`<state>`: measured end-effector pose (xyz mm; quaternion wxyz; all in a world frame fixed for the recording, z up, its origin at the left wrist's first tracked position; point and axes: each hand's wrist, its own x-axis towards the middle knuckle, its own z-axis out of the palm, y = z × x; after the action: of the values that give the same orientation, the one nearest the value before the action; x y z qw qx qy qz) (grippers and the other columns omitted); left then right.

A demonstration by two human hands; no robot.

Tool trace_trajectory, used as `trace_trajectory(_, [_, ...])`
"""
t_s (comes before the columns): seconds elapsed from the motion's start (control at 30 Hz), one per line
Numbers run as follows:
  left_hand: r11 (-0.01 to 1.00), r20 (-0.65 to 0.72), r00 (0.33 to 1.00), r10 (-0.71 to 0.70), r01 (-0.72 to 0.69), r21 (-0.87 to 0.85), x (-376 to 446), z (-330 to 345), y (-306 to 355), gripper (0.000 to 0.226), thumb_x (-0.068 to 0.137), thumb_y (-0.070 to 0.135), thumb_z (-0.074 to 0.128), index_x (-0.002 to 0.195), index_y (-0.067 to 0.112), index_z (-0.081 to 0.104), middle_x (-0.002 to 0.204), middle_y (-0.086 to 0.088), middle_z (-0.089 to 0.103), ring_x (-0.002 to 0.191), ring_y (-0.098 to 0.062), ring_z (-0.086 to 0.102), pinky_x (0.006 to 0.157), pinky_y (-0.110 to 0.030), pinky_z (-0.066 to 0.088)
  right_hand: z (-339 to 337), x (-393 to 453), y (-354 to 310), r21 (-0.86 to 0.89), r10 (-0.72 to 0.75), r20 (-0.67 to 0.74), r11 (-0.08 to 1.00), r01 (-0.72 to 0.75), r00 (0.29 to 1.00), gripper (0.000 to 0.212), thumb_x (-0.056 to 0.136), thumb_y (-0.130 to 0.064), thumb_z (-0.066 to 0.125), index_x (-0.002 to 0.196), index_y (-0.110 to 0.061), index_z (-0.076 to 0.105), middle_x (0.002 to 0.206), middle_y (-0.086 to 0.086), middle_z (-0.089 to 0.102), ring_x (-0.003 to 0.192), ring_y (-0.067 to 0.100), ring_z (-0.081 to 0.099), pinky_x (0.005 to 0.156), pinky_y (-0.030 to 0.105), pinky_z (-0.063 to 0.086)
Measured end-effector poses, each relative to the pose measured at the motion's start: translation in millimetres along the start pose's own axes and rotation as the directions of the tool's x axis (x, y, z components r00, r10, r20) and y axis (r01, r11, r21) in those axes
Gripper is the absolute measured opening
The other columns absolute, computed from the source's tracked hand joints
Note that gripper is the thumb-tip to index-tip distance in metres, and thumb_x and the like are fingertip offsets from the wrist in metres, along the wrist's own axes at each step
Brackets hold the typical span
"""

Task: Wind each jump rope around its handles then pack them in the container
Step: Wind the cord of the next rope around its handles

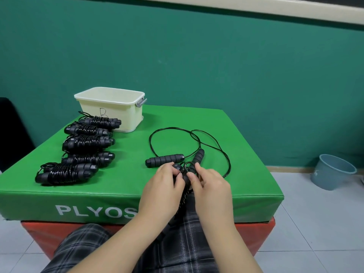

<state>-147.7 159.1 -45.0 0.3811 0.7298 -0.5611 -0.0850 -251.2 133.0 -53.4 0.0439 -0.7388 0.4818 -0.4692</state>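
Both grips, left hand (pixel 167 179) and right hand (pixel 209 181), pinch a wound jump rope (pixel 184 181).

Green padded box (pixel 226 125) with white lettering "PLYOS" on its front face, directly beneath the grip and spreading far to its left and beyond it. Red padded box (pixel 39 233) stacked under the green one, below the grip. Plaid trousers (pixel 88 243), nearer than the grip. Blue-grey bucket (pixel 331 172), upright on the pale tiled floor (pixel 315 223), well to the right. Teal wall (pixel 197 56) behind. Dark object (pixel 11 134), far left, unclear.
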Motion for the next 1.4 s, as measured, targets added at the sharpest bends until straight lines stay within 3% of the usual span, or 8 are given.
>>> trace_trajectory(0.13, [0.995,0.019,1.000,0.012,-0.014,0.094,-2,-1,5,0.013,0.099,0.031,0.038,0.099,0.019,0.041,0.125,0.004,0.053,0.105,-0.018,0.055,0.078,-0.029,0.037,-2,6,-3,0.007,0.044,0.109,0.999,-0.045,0.993,0.025,0.087,-0.020,0.069,0.107,-0.006,0.071,0.069,-0.005,0.047,0.067,0.014,0.041,0.064,0.026,0.030])
trace_trajectory(0.33, [0.982,0.064,0.998,-0.018,0.006,0.188,0,-4,8,0.012,0.100,0.029,0.031,0.097,0.017,0.032,0.112,-0.003,0.057,0.098,-0.028,0.058,0.068,-0.031,0.034,-4,5,-8,-0.007,0.082,0.132,0.997,-0.082,0.988,0.015,0.087,-0.017,0.064,0.088,-0.003,0.071,0.071,0.003,0.055,0.069,0.022,0.047,0.062,0.031,0.032])
trace_trajectory(0.67, [0.989,0.047,0.998,0.037,-0.043,0.139,-5,-3,2,0.022,0.101,0.029,0.029,0.113,0.012,0.038,0.135,0.000,0.051,0.111,-0.023,0.056,0.079,-0.032,0.040,-4,12,-3,0.010,-0.114,0.286,0.993,0.116,0.951,0.023,0.093,-0.012,0.059,0.107,0.004,0.066,0.093,0.003,0.041,0.084,0.021,0.045,0.076,0.030,0.039])
trace_trajectory(0.77, [1.000,-0.009,1.000,0.019,-0.019,0.015,-6,-4,0,0.013,0.101,0.025,0.030,0.107,0.017,0.037,0.128,-0.001,0.057,0.094,-0.023,0.060,0.070,-0.033,0.040,-2,7,2,0.027,-0.180,0.338,0.983,0.181,0.924,0.039,0.096,-0.010,0.053,0.133,-0.002,0.052,0.102,0.005,0.040,0.096,0.020,0.038,0.087,0.024,0.031])
trace_trajectory(0.83, [1.000,-0.019,1.000,-0.006,0.005,-0.014,-5,-4,-1,0.022,0.100,0.023,0.029,0.119,0.020,0.039,0.120,-0.001,0.061,0.090,-0.019,0.057,0.072,-0.033,0.041,1,2,1,0.041,-0.170,0.305,0.985,0.166,0.937,0.043,0.095,-0.006,0.053,0.137,-0.003,0.048,0.099,0.005,0.044,0.093,0.020,0.044,0.083,0.018,0.030])
trace_trajectory(0.97, [0.999,0.005,0.999,0.032,-0.032,0.026,-4,-3,-3,0.042,0.100,0.021,0.028,0.143,0.018,0.033,0.146,0.005,0.039,0.126,-0.014,0.045,0.094,-0.026,0.036,5,-4,-1,0.176,0.037,0.115,0.983,-0.057,0.993,0.029,0.084,-0.004,0.069,0.113,-0.005,0.069,0.084,0.001,0.058,0.068,0.004,0.053,0.075,0.010,0.038])
trace_trajectory(1.07, [0.996,0.019,0.997,0.080,-0.081,0.048,-4,0,-6,0.046,0.099,0.022,0.030,0.145,0.022,0.031,0.148,0.007,0.033,0.127,-0.012,0.042,0.100,-0.028,0.037,3,-3,0,0.335,0.160,0.170,0.919,-0.210,0.972,0.023,0.085,-0.002,0.068,0.108,-0.007,0.071,0.087,-0.007,0.055,0.076,-0.008,0.055,0.071,0.003,0.040])
trace_trajectory(1.4, [0.996,-0.023,0.996,0.084,-0.085,-0.027,-11,0,-9,0.047,0.097,0.014,0.034,0.143,0.025,0.036,0.142,0.006,0.030,0.121,-0.014,0.046,0.094,-0.028,0.041,7,4,-4,0.273,0.066,0.278,0.951,-0.145,0.958,0.022,0.088,-0.002,0.063,0.105,-0.011,0.074,0.081,-0.013,0.047,0.080,0.004,0.050,0.072,0.008,0.036])
